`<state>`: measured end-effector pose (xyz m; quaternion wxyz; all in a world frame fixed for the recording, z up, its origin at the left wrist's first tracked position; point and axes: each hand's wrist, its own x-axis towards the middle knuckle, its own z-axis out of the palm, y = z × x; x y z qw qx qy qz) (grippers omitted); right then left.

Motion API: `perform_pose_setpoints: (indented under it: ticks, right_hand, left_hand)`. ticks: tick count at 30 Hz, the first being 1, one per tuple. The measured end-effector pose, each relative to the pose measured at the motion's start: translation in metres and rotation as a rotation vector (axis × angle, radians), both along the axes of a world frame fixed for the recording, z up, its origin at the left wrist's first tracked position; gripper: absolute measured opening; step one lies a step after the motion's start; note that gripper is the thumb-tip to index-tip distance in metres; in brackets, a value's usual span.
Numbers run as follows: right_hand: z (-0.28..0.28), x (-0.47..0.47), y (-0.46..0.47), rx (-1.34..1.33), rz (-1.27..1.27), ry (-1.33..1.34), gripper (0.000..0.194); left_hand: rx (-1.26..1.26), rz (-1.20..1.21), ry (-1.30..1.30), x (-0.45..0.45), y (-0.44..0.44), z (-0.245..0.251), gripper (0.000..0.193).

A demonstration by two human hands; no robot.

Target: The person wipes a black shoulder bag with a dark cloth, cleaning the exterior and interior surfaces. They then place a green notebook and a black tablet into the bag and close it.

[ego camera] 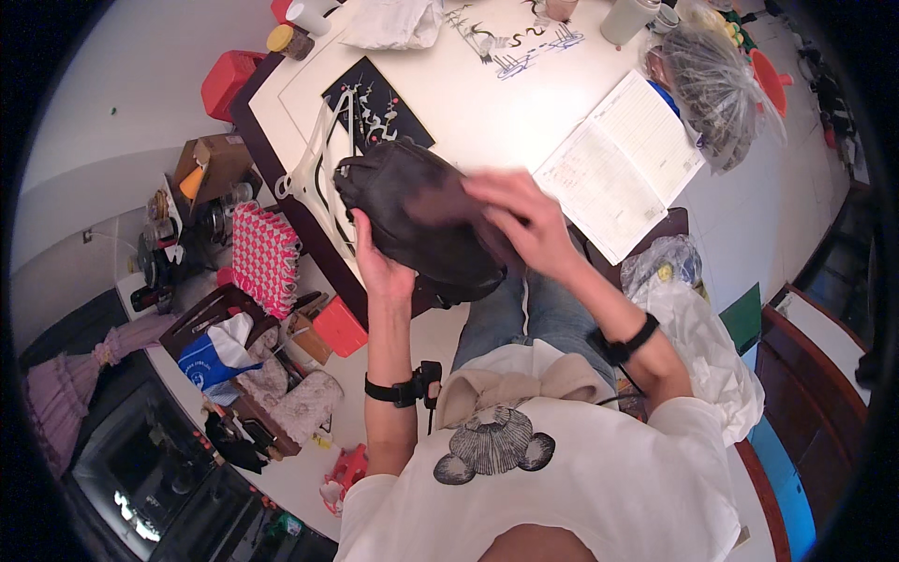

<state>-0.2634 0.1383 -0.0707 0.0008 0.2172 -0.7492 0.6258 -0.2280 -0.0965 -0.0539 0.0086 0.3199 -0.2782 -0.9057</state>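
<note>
A black bag (414, 218), apparently of leather or a similar material, is held up over the table's near edge and my lap. My left hand (385, 263) grips its near left side, thumb up along the end by the strap or handle. Over the bag's right part is my right hand (516, 214), blurred by motion, with fingers bent. A smeared brownish patch lies beneath and beside those fingers; whether it is a cloth or only blur, I cannot tell. Both wrists wear black bands.
Left of the bag, a pale strap-like item (309, 168) and a dark decorated board (383, 112) lie on the white table (477, 105). An open notebook (621, 168) overhangs the right edge, near a filled plastic bag (716, 91). A white plastic bag (702, 337) sits beside me.
</note>
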Motion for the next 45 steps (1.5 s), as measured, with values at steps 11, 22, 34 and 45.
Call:
perform_pose_setpoints:
  ticks: [11, 22, 34, 45]
  right_hand:
    - [-0.066, 0.059, 0.007, 0.259, 0.161, -0.062, 0.037]
    - [-0.098, 0.031, 0.031, 0.0, -0.147, -0.448, 0.04]
    - [-0.082, 0.049, 0.013, 0.222, 0.17, -0.046, 0.05]
    - [-0.131, -0.034, -0.074, 0.58, 0.252, 0.624, 0.048]
  left_hand:
    - [0.109, 0.053, 0.002, -0.029, 0.015, -0.032, 0.052]
    - [-0.63, -0.105, -0.229, -0.018, 0.017, -0.075, 0.055]
    - [-1.084, -0.684, -0.068, 0.09, 0.06, -0.125, 0.045]
    - [-0.635, -0.516, -0.137, 0.094, 0.055, -0.133, 0.033]
